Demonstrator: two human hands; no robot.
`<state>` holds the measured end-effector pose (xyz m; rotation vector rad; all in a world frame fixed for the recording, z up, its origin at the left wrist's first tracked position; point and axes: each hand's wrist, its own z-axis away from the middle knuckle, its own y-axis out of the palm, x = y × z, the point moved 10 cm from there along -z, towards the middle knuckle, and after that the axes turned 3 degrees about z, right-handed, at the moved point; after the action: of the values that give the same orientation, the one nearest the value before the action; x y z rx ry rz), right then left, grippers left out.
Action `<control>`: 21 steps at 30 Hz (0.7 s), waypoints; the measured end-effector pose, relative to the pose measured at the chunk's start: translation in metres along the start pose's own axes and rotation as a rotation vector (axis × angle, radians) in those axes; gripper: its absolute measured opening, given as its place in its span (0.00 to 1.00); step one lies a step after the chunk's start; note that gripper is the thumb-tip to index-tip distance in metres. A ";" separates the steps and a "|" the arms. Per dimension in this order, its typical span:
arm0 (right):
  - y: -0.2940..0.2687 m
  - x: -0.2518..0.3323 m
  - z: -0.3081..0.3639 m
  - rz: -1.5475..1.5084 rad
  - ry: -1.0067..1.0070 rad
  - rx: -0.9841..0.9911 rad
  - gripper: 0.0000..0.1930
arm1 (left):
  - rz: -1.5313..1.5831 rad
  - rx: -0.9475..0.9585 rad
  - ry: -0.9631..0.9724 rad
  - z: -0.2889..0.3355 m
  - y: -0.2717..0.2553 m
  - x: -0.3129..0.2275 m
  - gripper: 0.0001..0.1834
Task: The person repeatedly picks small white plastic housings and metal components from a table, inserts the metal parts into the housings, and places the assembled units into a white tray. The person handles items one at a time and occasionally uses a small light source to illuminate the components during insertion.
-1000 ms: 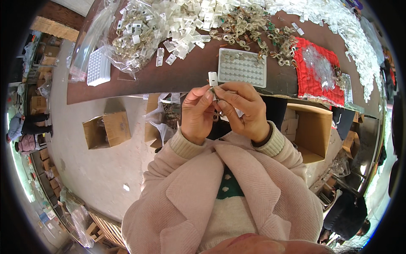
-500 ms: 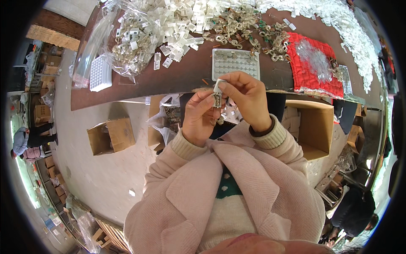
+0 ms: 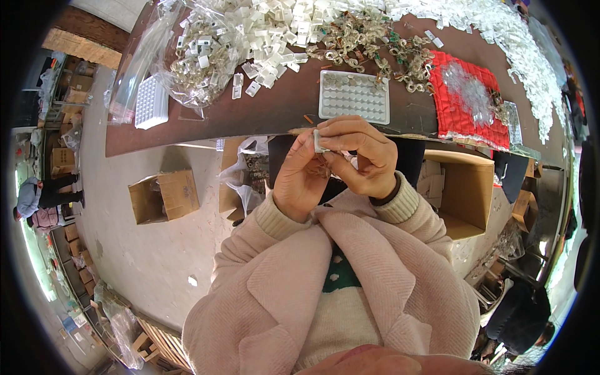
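In front of my chest, just off the table's near edge, both hands meet around a small white plastic case [image 3: 317,141]. My left hand [image 3: 299,178] grips it from the left with closed fingers. My right hand [image 3: 365,153] pinches it from the other side, fingers bent over its top. Much of the case is behind the fingers, so what sits inside it cannot be made out. Beyond the hands lies a white tray [image 3: 354,115] with rows of small pockets. Past it is a heap of coiled wire pieces [image 3: 356,40], next to a pile of white plastic cases [image 3: 275,28].
A red cloth [image 3: 453,122] with clear small pieces lies at the right of the brown table [image 3: 250,119]. A clear bag [image 3: 206,75] of parts and stacked white trays [image 3: 151,106] are at left. Cardboard boxes [image 3: 178,194] stand on the floor. Two people are at the sides.
The white piece in my right hand has come down onto the windowed part in my left hand. My right fingers have curled over it, and the view has shifted slightly.
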<state>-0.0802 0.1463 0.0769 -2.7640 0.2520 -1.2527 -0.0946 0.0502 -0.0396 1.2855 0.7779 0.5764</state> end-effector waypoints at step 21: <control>-0.167 -0.035 0.059 0.860 0.349 -0.357 0.08 | -0.284 -0.256 0.056 0.000 -0.012 0.001 0.09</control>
<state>-0.0400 0.3182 0.0388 -2.1483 1.6059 -1.4652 -0.0948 0.0484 -0.0516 0.9080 0.8848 0.4668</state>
